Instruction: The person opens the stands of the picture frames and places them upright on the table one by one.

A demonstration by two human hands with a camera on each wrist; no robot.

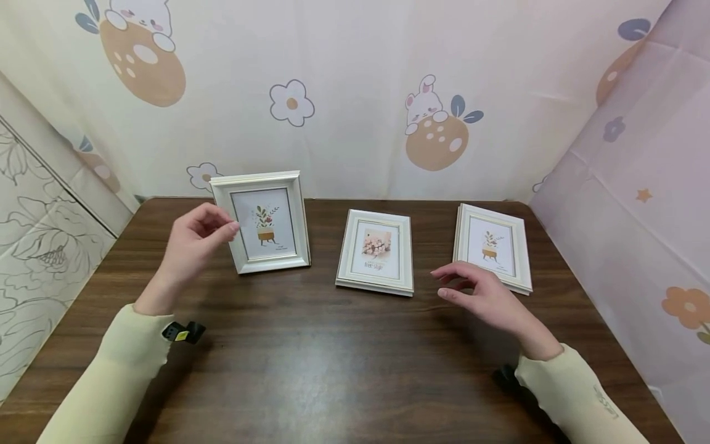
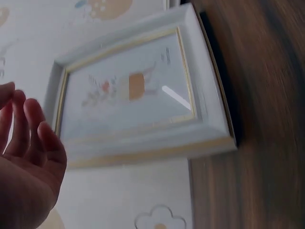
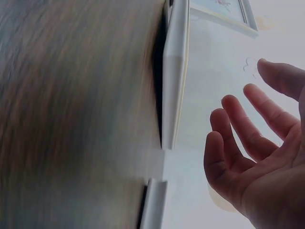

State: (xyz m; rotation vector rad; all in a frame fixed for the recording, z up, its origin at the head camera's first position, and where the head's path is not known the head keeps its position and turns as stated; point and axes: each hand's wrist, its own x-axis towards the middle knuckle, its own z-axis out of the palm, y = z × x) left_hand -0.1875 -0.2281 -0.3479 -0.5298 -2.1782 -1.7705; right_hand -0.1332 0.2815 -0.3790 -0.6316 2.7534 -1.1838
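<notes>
- three white photo frames are being handled, all on the far half of the dark wooden table (image 1: 305, 370), before a patterned cloth (image 1: 355, 142).
- the left frame (image 1: 269, 225) stands upright at far left, its front toward the person; how it is propped behind is hidden.
- the middle frame (image 1: 376, 250) lies face up to its right, well apart from it.
- the right frame (image 1: 492, 240) also lies face up, at far right; in the head view the right hand covers part of its near edge.
- the left hand (image 1: 191, 243) hangs at the left side of the left frame, fingers loosely bent, grasping nothing; whether a fingertip brushes the frame i cannot tell.
- the right hand (image 1: 488, 296) is raised above the table, between the middle frame and the right frame and a little nearer, fingers relaxed and apart, nothing in them.
- judging by one frame upright, two flat and both hands free, the step in hand looks like a gap between frames: the left one set up, the others not yet.
- if the middle frame is to be stood up too, the move would call for a hand on its edge, tilting it back without knocking the left frame.
- the right frame would need the same handling; the right hand is well placed for either.
</notes>
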